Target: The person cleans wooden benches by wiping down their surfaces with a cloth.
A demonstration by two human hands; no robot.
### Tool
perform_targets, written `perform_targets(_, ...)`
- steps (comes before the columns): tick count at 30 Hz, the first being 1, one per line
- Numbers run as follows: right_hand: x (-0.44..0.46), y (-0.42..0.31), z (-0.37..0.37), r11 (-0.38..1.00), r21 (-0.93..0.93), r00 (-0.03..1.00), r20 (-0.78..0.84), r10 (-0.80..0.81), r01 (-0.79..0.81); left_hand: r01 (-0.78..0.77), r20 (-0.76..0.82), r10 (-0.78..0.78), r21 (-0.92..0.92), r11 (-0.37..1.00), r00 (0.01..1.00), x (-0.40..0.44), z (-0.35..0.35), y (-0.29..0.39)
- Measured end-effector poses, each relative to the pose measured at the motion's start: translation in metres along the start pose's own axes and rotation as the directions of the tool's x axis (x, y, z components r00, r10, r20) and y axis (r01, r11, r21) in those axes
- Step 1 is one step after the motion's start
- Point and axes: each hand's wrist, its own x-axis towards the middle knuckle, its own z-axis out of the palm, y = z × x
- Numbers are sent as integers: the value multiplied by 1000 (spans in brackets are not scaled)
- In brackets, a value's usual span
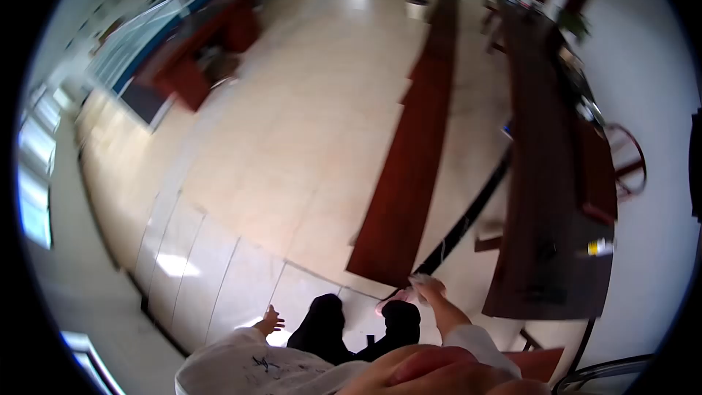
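My left hand [272, 320] is low in the view, left of my dark trouser legs, with its fingers spread and nothing in it. Right of my knees, my right hand [428, 287] is closed around something pale and blurred, too unclear to name. It appears near the front end of a long reddish-brown bench [398, 212]; whether it touches the bench cannot be told. A long dark wooden table [537, 197] stands to the right, with a white and yellow item [599, 247] on its near end.
A reddish desk [183, 77] stands at the upper left beside a glass-sided counter [139, 47]. Beyond the bench's far end is a round bin [417, 6]. A red round-backed chair [630, 164] is behind the table. A black strip [468, 216] crosses the floor between bench and table.
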Motion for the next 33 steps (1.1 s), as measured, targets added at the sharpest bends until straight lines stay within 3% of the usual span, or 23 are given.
perform_targets(1,-36,33,19,972,234,999,-32,6,2,73,-21,-74,-30,997,997,-30,-45,-41)
perform_targets(3,-81,89,43,940,153,952,6,307,-304,184,-33,-181,158,970,983,-78,-106,-107)
perform_targets(4,-99,106,55,916,110,922,34,385,-386,56,-118,-43,105,993,992,-99,-127,-138)
perform_targets(5,-130,106,47,911,114,918,45,394,-396,91,-201,-37,265,960,979,-121,-149,-158)
perform_targets(7,-183,92,34,914,163,929,68,365,-371,100,-209,-30,332,938,977,-149,-178,-173)
perform_targets(8,-213,80,30,922,182,940,76,334,-342,-151,-138,193,269,951,971,-168,-197,-191)
perform_targets(9,-233,68,32,932,191,951,79,298,-308,-308,-224,291,-44,950,930,-172,-196,-200)
perform_targets(10,-242,55,33,944,198,964,74,256,-266,-131,-152,130,4,991,980,-174,-200,-202)
perform_targets(11,-247,43,35,955,206,977,66,205,-214,-35,-178,64,164,986,982,-185,-192,-193)
perform_targets(13,-252,6,27,969,218,993,36,109,-114,-226,-189,219,-16,974,957,-176,-169,-186)
perform_targets(15,-253,-32,16,974,224,1000,-2,22,-21,-227,-253,157,-278,933,955,-160,-146,-185)
perform_targets(17,-253,-57,12,972,231,999,-45,-31,41,-269,-340,286,98,958,896,-162,-100,-192)
perform_targets(18,-251,-69,7,968,241,997,-65,-49,63,-193,-371,324,350,917,870,-143,-84,-193)
perform_targets(20,-243,-97,-15,952,285,986,-149,-69,110,-293,-290,402,354,888,868,-138,-70,-193)
perform_targets(23,-259,-160,-83,930,309,949,-298,-104,199,-327,-209,403,322,889,891,-143,-82,-181)
perform_targets(25,-248,-183,-111,887,285,862,-465,-202,362,-327,-180,395,318,890,901,-145,-105,-162)
perform_targets(27,-264,-205,-132,892,248,834,-509,-211,377,-331,-159,406,356,874,900,-146,-137,-132)
perform_targets(29,-249,-210,-126,928,283,898,-428,-105,243,-343,-104,429,448,825,897,-162,-165,-97)
perform_targets(31,-190,-197,-81,940,319,969,-243,-45,124,-609,-114,740,493,621,662,-140,-187,-86)
perform_targets(32,-170,-196,-58,948,311,974,-226,9,64,-505,-129,534,201,840,836,-137,-193,-64)
perform_targets(33,-165,-193,-37,955,297,978,-201,57,6,-302,-135,288,-102,948,948,-136,-199,-42)
